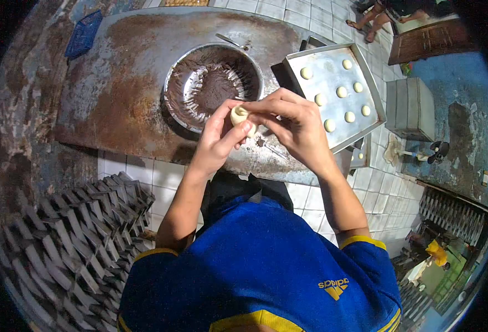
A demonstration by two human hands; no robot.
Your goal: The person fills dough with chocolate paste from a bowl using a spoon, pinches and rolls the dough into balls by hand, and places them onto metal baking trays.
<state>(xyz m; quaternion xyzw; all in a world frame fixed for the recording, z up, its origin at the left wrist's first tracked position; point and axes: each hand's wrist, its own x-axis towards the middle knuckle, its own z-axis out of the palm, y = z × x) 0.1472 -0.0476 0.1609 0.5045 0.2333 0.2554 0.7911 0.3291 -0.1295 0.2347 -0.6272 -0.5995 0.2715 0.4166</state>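
Note:
Pale dough (238, 115) is held between my two hands, over the near right rim of a round metal bowl (171, 105). My left hand (219, 138) curls its fingers and thumb round the dough from below and the left. The fingertips of my right hand (291, 119) pinch the dough's top edge. Dark brown filling (216, 91) covers the inside of the bowl. To the right, a square metal tray (333, 69) bears several round dough balls, spaced apart.
A spoon handle (230, 40) lies behind the bowl on the worn table (116, 94). A blue basket (83, 34) is at the far left. Stacked racks (78, 232) stand lower left, a metal box (410, 108) at right. Another person's legs (372, 22) show at the top right.

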